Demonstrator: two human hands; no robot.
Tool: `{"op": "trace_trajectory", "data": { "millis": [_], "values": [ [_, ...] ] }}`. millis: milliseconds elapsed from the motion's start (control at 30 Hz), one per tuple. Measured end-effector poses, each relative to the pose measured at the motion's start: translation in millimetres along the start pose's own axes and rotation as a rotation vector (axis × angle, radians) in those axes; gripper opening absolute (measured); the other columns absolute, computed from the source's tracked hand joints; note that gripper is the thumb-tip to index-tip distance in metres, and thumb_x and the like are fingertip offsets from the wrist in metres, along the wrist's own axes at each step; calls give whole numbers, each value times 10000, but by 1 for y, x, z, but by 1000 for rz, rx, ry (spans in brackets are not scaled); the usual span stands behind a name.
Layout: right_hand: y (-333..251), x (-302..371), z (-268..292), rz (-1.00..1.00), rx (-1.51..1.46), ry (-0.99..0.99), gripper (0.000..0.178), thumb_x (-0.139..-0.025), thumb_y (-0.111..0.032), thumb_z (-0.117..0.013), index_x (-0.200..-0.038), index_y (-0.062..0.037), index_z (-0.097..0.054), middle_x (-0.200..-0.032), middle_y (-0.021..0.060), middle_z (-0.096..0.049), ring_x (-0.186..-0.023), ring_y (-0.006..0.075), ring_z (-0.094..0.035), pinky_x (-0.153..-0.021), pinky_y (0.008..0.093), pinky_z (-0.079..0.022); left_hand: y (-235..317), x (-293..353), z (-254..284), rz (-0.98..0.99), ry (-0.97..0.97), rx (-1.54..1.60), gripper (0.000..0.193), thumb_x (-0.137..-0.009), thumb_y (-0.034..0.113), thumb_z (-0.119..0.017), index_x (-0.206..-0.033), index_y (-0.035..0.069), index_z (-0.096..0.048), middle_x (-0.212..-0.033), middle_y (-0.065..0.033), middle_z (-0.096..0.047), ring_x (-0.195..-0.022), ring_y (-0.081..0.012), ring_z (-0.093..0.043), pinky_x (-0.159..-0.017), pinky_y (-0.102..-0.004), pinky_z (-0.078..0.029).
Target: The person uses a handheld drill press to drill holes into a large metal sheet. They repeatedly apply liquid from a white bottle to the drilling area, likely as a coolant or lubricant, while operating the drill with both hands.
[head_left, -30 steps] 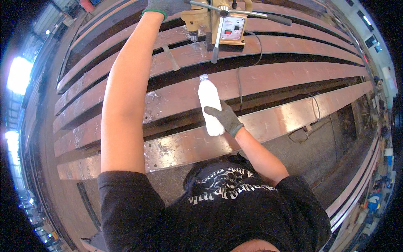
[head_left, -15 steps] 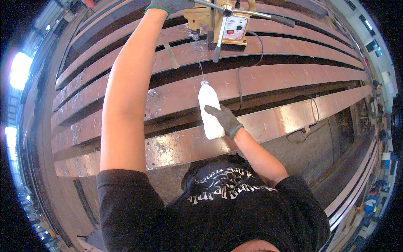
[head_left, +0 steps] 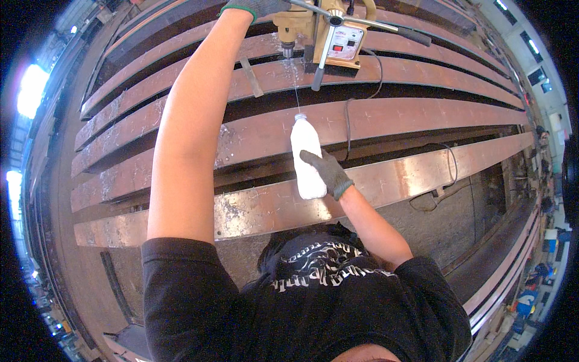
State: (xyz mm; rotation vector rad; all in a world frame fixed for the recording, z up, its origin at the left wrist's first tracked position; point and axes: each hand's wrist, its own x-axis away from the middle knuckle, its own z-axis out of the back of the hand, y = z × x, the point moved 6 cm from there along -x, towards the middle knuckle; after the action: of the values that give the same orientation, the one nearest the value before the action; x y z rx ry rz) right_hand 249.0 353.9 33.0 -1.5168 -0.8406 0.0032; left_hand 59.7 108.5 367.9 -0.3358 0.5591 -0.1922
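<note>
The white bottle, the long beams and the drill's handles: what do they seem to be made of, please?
White bottle: probably plastic; opaque, smooth, with rounded shoulders.
Long beams: most likely steel; brownish and mostly dull, but the nearest reflects light in bright patches.
Drill's handles: the bars look like bare metal, silvery and shiny; the dark, matt grips could be plastic or rubber.

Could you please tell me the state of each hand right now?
Left hand: at the drill's spoked feed handle, cut off by the top edge; its grip cannot be told.
Right hand: closed, holding the white squeeze bottle.
</note>
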Motion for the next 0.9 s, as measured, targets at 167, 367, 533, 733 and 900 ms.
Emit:
{"op": "trace_trajectory", "data": {
  "millis": [167,367,533,733,900],
  "values": [
    [-22,19,-9,354,168,3,804,-783,-369,-876,-1399,3,-517,-1236,140,-676,-1105,252,-673,-909,388,-569,2,3,5,-1,23,50,247,-792,381,-682,-798,155,-782,-809,-147,-735,-830,-341,-730,-740,-488,-573],
    [-9,44,-17,534,537,-76,913,-717,-399,-926,-1440,-81,-468,-1290,129,-661,-1206,277,-646,-1054,415,-513,0,1,1,17,-18,29,229,-784,363,-682,-787,155,-780,-814,-151,-736,-824,-347,-729,-741,-488,-571],
    [-15,63,-23,520,730,-191,854,-744,-506,-888,-1406,-92,-540,-1355,152,-645,-1270,320,-622,-1084,424,-500,1,3,4,43,-35,67,224,-781,349,-686,-789,147,-783,-830,-156,-740,-836,-343,-733,-749,-481,-576],
    [-62,72,-7,654,1270,-372,828,-783,-393,-874,-1466,-96,-513,-1371,148,-642,-1246,305,-640,-1077,422,-501,-2,2,2,70,25,102,234,-787,344,-690,-795,131,-788,-847,-159,-746,-850,-346,-737,-764,-481,-579],
    [-224,47,11,789,1346,-14,605,-914,-369,-762,-1418,-86,-585,-1386,138,-649,-1260,271,-625,-1081,410,-486,-2,13,7,100,95,265,286,-820,362,-699,-934,109,-768,-964,-156,-744,-951,-349,-718,-827,-477,-569]
  ]
}}
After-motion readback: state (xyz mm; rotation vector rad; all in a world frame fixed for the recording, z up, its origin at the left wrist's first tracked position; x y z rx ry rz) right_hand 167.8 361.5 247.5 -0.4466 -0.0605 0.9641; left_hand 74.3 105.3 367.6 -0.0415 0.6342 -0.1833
